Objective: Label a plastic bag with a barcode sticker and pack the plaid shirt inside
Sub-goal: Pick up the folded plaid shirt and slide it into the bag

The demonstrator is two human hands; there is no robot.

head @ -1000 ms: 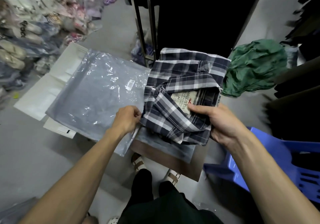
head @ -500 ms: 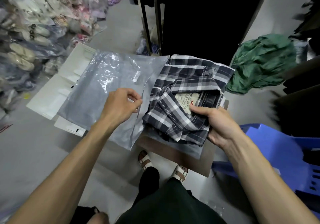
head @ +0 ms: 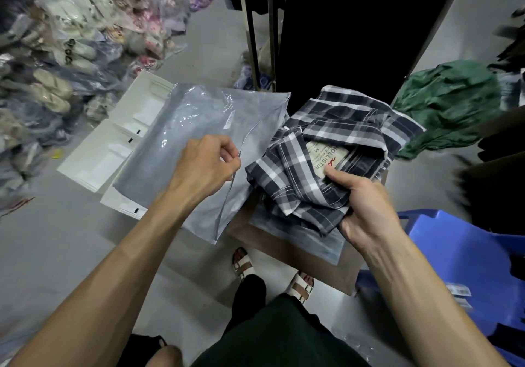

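The neck label [head: 326,157] inside the plaid shirt [head: 335,127] collar reads "HOLLISTER" with size "M" (smaller lines illegible). The barcode sticker [head: 229,119] on the plastic bag [head: 181,139] is unreadable.

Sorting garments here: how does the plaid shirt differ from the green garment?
The plaid shirt is navy-and-white check, folded and gripped by the right hand; the green garment is plain, crumpled and untouched. The shirt sits close in; the green one lies farther right. Both are unbagged fabric.
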